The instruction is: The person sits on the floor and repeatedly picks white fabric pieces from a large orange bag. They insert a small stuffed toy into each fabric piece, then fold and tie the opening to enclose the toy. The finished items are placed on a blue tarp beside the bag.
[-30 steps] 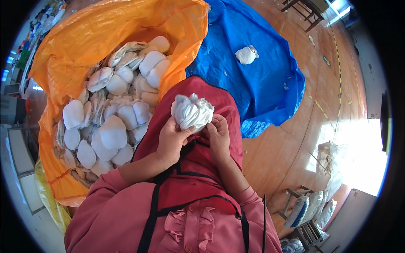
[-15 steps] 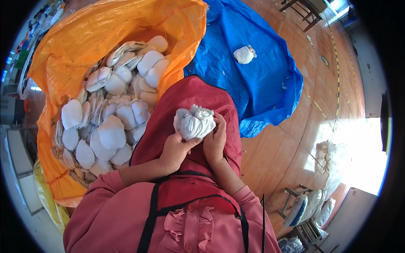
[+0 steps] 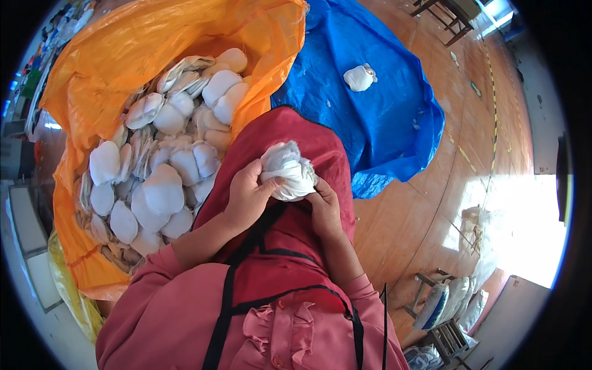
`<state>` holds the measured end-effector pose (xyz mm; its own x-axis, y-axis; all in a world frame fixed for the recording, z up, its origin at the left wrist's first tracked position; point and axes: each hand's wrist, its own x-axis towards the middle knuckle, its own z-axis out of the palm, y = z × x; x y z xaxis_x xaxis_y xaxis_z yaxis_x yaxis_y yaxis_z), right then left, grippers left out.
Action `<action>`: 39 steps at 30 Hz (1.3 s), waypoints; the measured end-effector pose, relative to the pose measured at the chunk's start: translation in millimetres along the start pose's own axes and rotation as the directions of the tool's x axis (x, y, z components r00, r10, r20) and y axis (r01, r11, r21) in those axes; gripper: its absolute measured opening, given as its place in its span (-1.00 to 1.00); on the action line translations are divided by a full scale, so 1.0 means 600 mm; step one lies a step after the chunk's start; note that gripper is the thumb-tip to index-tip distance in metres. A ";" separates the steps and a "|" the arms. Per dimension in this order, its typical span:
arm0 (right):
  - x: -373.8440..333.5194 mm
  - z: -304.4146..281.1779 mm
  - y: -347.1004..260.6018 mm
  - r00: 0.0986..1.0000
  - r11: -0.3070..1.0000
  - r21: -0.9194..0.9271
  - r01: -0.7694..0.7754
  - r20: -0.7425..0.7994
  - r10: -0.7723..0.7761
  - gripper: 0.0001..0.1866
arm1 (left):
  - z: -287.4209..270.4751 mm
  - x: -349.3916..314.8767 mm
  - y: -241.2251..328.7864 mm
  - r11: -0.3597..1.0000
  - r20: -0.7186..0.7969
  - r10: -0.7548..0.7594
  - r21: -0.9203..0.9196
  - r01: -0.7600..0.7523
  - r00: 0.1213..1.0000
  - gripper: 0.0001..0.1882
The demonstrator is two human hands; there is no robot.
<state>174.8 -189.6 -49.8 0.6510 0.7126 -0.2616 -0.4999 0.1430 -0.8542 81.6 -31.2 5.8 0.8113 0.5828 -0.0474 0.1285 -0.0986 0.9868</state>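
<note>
Over my lap, both hands grip a bunched white bundle of soft pads or cloth (image 3: pixel 288 172); its exact kind is not clear. Its top edge is fluffy and greyish, and folds run across its lower side. My left hand (image 3: pixel 246 194) holds the left side, with the thumb pressed on the front. The fingers of my right hand (image 3: pixel 325 206) pinch the lower right edge. To the left, an orange sack (image 3: pixel 117 55) lies wide open, full of many rounded white and beige pads (image 3: pixel 163 191). A similar white bundle (image 3: pixel 359 78) rests on a blue sheet (image 3: pixel 376 132) at the far right.
A dark red apron (image 3: pixel 308 132) covers my lap between the sack and the sheet. A wooden stool (image 3: pixel 453 18) stands far right on the reddish floor (image 3: pixel 425 209). Cushioned seats (image 3: pixel 447 299) are at the lower right. Yellow plastic (image 3: pixel 71 290) lies left of the sack.
The bundle has turned in my hands and looks rounder, with its folds gathered. My left hand has shifted up and left around it, and my right hand has slid to its lower edge.
</note>
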 end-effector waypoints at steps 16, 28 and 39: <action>0.003 0.001 0.015 0.985 0.983 0.082 0.167 -0.057 -0.162 -0.75 | -0.013 0.071 0.015 0.985 -0.025 0.123 0.123 -0.119 0.992 -0.74; 0.018 -0.014 -0.059 0.799 0.672 -0.463 0.577 0.490 -0.348 -0.47 | -0.061 0.097 0.014 0.564 0.313 -0.681 -0.351 0.747 0.662 -0.76; -0.026 0.006 -0.003 0.930 0.729 -0.581 0.362 0.175 -0.323 -0.56 | -0.060 0.025 0.022 0.753 0.376 -0.486 -0.279 0.596 0.789 -0.31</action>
<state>163.2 -198.6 -42.8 0.6672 0.7366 0.1111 0.2033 -0.0365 -0.9784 75.0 5.0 23.8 0.7923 0.2041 -0.5750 0.4215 0.4982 0.7577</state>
